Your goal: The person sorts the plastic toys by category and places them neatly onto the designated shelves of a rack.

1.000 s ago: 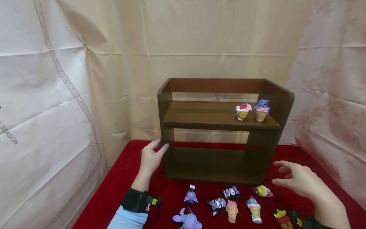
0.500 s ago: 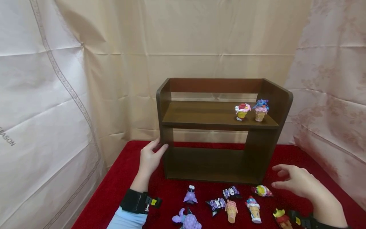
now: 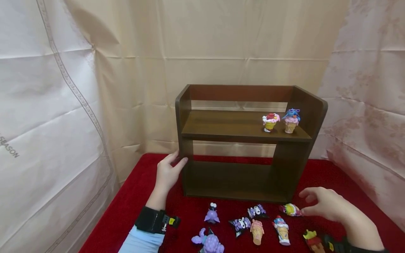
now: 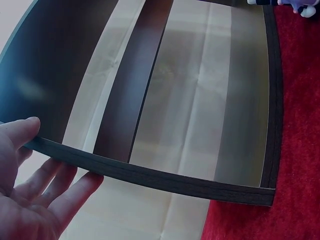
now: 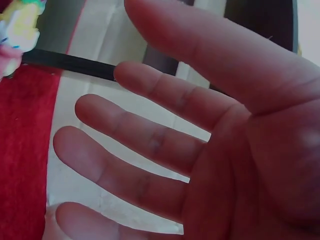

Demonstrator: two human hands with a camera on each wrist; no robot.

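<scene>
A dark brown wooden two-tier shelf (image 3: 234,175) stands on the red cloth. My left hand (image 3: 167,173) holds its left side panel (image 4: 150,175), the thumb at the front edge and the fingers along the outer face. My right hand (image 3: 329,203) hovers low at the right with fingers spread, holding nothing. Its thumb comes right up to a yellow, pink and white ice-cream figurine (image 3: 291,209) lying on the cloth; part of that figurine (image 5: 20,30) shows at the corner of the right wrist view. Two ice-cream-cone figurines, one red-topped (image 3: 270,123) and one blue-topped (image 3: 291,121), stand on the upper tier.
In front of the shelf lie several more figurines: purple ones (image 3: 212,214), a pink cone (image 3: 257,232), a red-and-blue-topped cone (image 3: 282,231), and a yellow-and-red one (image 3: 312,240) by my right wrist. Cloth drapes (image 3: 221,35) hang behind and at both sides.
My right hand has lowered slightly and moved left, bringing its thumb to the yellow and pink figurine. The left hand keeps its place on the shelf.
</scene>
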